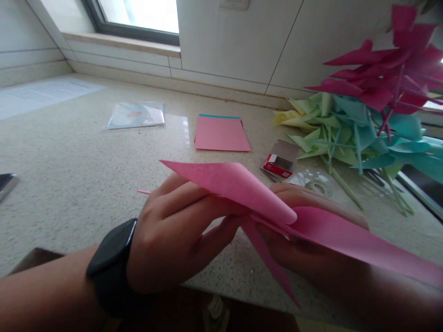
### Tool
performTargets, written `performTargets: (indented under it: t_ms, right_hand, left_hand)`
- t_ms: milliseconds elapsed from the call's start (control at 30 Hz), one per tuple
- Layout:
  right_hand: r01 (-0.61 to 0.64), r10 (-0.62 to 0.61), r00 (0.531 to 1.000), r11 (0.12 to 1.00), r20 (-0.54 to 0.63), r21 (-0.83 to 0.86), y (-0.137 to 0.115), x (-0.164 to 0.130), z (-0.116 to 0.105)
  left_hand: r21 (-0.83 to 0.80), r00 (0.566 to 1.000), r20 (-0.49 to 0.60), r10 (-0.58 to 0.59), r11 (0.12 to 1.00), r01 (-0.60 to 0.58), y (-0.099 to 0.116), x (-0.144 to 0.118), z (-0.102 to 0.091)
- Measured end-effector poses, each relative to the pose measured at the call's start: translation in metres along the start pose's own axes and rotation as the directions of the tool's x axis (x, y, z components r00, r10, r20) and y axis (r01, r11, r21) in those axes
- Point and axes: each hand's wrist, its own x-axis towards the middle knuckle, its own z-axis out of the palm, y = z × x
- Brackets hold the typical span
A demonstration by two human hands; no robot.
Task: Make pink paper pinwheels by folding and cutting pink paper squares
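Note:
Both hands grip a pink paper pinwheel (228,180) above the counter's front edge. My left hand (180,230), with a black watch (114,263) at its wrist, pinches the folded paper near the middle, thumb below and fingers behind. My right hand (301,249) is closed around the other side, partly covered by a long pink blade that reaches to the right edge. Another pointed blade hangs down between the hands. A thin pink stick (143,192) pokes out to the left behind my left hand. The pinwheel's centre is partly hidden by the fingers.
Pink paper squares (221,133) lie stacked on the speckled counter (86,175), right of a plastic-wrapped packet (136,115). At the right are a small red box (278,165), a roll of clear tape (318,186) and a heap of finished paper pinwheels (374,87). A printed sheet (44,94) lies left.

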Motion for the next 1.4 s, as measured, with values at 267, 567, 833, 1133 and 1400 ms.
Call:
performTargets:
  t_ms: [267,567,833,1133,1400]
  right_hand:
    - [0.007,-0.007,0.999,1.0,-0.049,0.001,0.003,0.002,0.008]
    - [-0.032,0.035,0.998,0.997,-0.05,0.075,-0.003,0.006,0.007]
    - [-0.048,0.05,0.997,0.998,-0.05,0.043,-0.004,0.007,0.008]
    - [-0.239,0.245,0.968,0.966,-0.055,0.095,0.003,0.003,0.005]
    - [-0.424,0.436,0.9,0.881,-0.011,0.21,0.007,0.006,0.005]
  left_hand:
    - [0.005,0.999,-0.025,-0.021,1.0,0.021,0.001,-0.005,0.006]
    - [0.02,0.998,-0.053,-0.046,0.999,0.047,0.002,-0.006,0.009]
    - [0.011,0.996,-0.077,-0.047,0.999,0.048,0.001,-0.006,0.011]
    - [-0.016,0.998,-0.026,-0.053,0.998,0.052,-0.001,-0.002,0.008]
    - [-0.016,0.999,-0.001,-0.053,0.998,0.053,-0.004,-0.003,0.008]
